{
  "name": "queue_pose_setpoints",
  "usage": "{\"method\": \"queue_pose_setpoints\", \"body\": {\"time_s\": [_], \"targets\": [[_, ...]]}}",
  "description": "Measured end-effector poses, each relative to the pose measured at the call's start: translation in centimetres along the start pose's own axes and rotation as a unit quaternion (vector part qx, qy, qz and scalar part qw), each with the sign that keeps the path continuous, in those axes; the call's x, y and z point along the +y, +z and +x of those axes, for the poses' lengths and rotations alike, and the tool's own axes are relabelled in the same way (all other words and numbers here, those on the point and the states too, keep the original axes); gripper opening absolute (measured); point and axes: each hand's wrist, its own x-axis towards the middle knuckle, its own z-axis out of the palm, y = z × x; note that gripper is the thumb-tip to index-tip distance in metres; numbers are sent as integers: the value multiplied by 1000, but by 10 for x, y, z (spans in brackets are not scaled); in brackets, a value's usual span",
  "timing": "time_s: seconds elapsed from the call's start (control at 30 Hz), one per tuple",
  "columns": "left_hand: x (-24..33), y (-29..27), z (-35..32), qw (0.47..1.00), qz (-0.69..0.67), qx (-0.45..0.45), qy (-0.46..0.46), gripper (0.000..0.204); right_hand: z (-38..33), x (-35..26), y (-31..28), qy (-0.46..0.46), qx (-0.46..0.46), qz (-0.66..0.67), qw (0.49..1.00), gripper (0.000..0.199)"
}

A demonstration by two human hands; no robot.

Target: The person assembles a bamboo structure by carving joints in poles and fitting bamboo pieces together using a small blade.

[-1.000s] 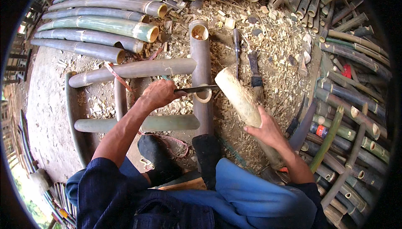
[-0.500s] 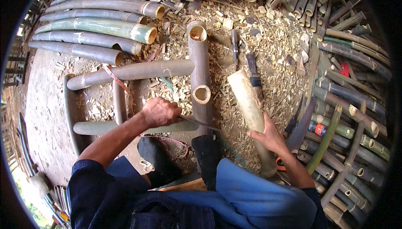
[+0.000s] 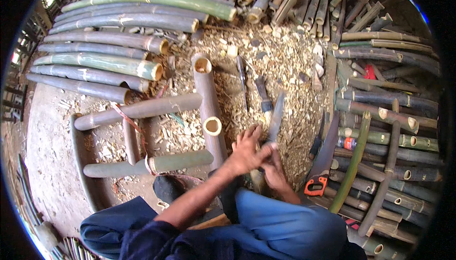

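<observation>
My left hand (image 3: 247, 151) reaches across to my right one, palm down, its fingers spread and its thumb toward the blade's base. Just beside it, my right hand (image 3: 274, 168) is closed. From between the hands a knife with a broad grey blade (image 3: 276, 116) points away from me, slightly blurred; its handle is covered. Beneath the hands part of a pale cylindrical piece (image 3: 259, 180) shows. To the left lies a bamboo frame, its thick post (image 3: 209, 101) having round holes, and the nearer green rail (image 3: 180, 163) ends against that post.
Ahead on the chips lie a chisel (image 3: 242, 80) and a tool with a black-wrapped neck (image 3: 264, 99). An orange-handled saw (image 3: 317, 185) is at right, beside stacked bamboo (image 3: 403, 155). Long poles (image 3: 109, 62) lie at far left.
My left hand has moved right to meet my right hand, which shifted left. The knife, earlier at my left hand, now stands by the right. The pale thick wooden piece is no longer plainly visible.
</observation>
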Motion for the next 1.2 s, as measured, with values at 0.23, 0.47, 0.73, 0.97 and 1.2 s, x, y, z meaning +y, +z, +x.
{"method": "queue_pose_setpoints", "body": {"time_s": [0.23,0.47,0.73,0.97,1.2], "targets": [[-27,-84,-48,970,-174,167,-35,50,47,57,-83,36,279,-142,949,46],[54,-240,-150,869,-233,432,66,35,47,4,-94,-64,223,-465,854,72],[126,-254,-268,869,-92,470,122,33,-37,45,-33,41,12,-316,948,82],[47,-255,-289,946,157,282,25,34,-69,62,-20,61,-14,-310,949,84],[19,-242,-304,940,237,242,-31,43,-76,66,-21,77,15,-317,945,87]]}}
